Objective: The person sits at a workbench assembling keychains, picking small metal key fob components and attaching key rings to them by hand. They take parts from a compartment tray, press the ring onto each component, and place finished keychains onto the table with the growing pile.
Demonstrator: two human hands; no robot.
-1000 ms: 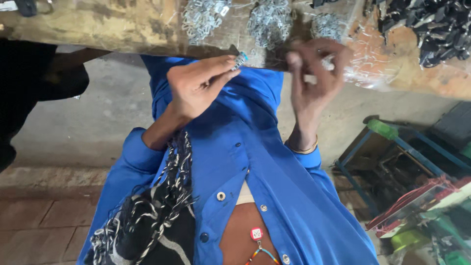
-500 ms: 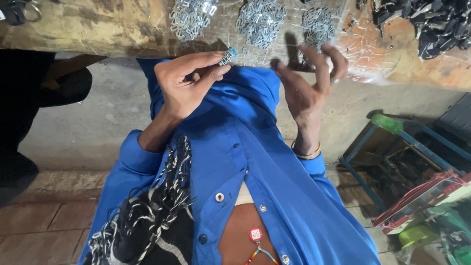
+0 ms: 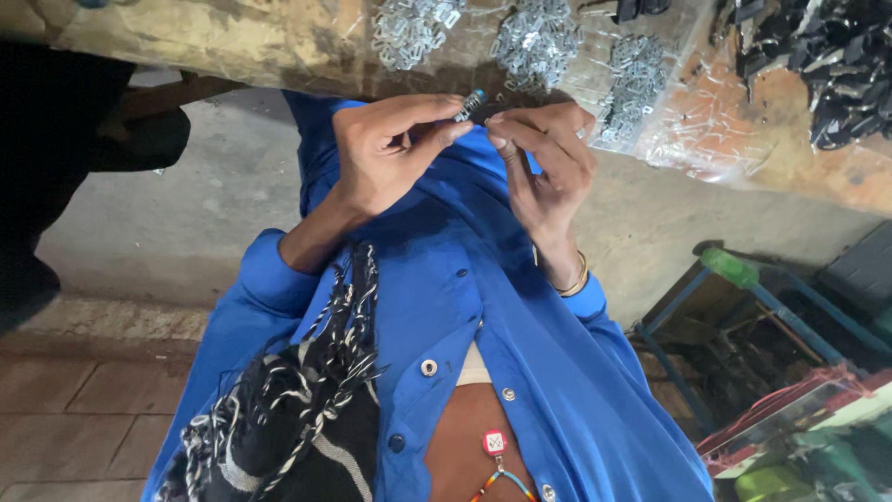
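My left hand (image 3: 381, 153) pinches a small silver metal part with a blue tip (image 3: 469, 104) between thumb and forefinger, just below the edge of a wooden bench (image 3: 232, 42). My right hand (image 3: 544, 158), with a bangle at the wrist, has its fingertips closed on the same part from the right. Both hands are raised in front of my blue shirt (image 3: 483, 307). What the palms hide of the part cannot be seen.
On the bench lie clear plastic bags of small silver metal pieces (image 3: 534, 37) and a heap of black parts (image 3: 836, 65). A black-and-white scarf (image 3: 307, 409) hangs on my chest. A blue metal frame with a green cap (image 3: 734, 270) stands at the right on the concrete floor.
My right hand, spread open near the bench before, has come left and closed its fingertips on the small part. My left hand has risen slightly with the part.
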